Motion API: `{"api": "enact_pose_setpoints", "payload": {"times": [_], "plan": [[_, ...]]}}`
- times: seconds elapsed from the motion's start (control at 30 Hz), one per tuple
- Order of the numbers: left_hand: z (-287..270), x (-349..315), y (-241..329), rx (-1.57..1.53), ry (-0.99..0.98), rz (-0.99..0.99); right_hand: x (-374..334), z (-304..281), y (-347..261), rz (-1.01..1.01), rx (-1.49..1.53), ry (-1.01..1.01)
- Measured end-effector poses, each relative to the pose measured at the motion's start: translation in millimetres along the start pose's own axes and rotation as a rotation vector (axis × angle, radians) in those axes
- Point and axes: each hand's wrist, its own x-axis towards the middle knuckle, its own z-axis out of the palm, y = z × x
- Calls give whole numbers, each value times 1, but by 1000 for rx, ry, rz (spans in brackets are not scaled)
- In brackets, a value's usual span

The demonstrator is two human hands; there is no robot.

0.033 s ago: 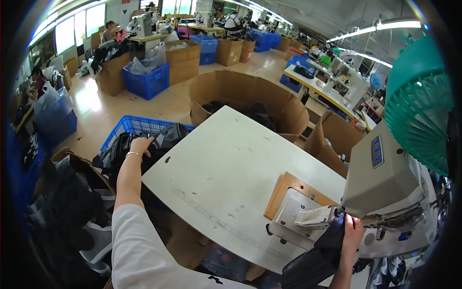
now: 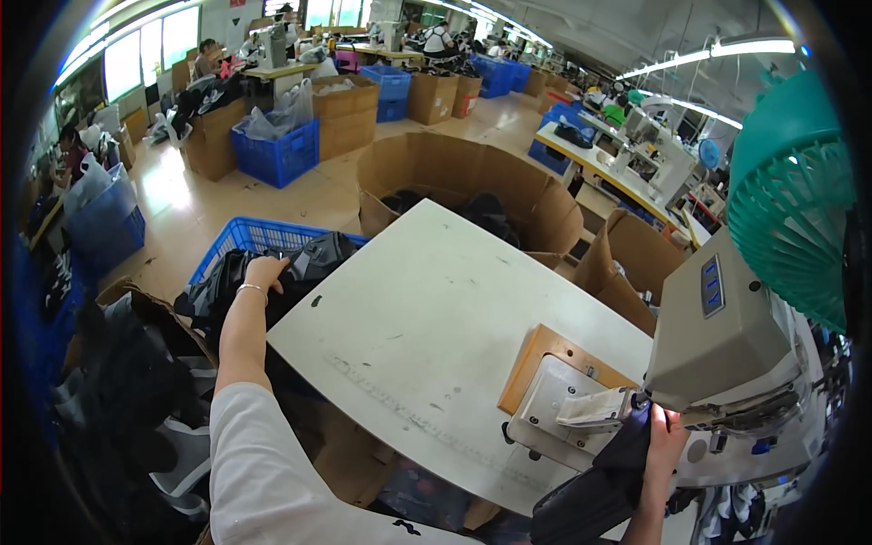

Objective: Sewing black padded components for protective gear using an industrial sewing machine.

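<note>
My left hand (image 2: 264, 272) reaches out over a blue crate (image 2: 222, 243) and grips into a pile of black and grey fabric pieces (image 2: 322, 256), its fingers curled and partly hidden among them. At the lower right, my right hand (image 2: 668, 440) holds a dark fabric piece (image 2: 595, 490) at the beige sewing machine (image 2: 718, 318), under its head. A small lamp lights the fingertips there. The piece hangs over the near edge of the white table (image 2: 436, 300). Beside it, a metal plate (image 2: 554, 400) sits on a wooden block (image 2: 536, 350).
A green fan (image 2: 790, 191) stands close at the upper right. Beyond the table is a large open cardboard box (image 2: 472, 159) with dark pieces inside, and a smaller carton (image 2: 636, 250) beside it. Dark and grey pieces (image 2: 127, 381) heap up at my left. Other people work farther back.
</note>
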Motion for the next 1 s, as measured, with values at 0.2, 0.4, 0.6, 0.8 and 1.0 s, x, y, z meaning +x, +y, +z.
{"api": "enact_pose_setpoints", "payload": {"times": [0.2,0.4,0.6,0.8,1.0], "plan": [[9,-11,19,-6,137,9,0,10,-7,-14,-27,67],[-8,-18,55,153,87,81,-3,3,-18,2,-235,150],[19,-22,25,101,109,144,-2,16,-20,-119,-226,183],[42,4,41,101,513,-56,-2,15,-21,-83,-186,193],[-37,13,29,-197,631,-226,-5,15,-19,-76,-182,216]]}}
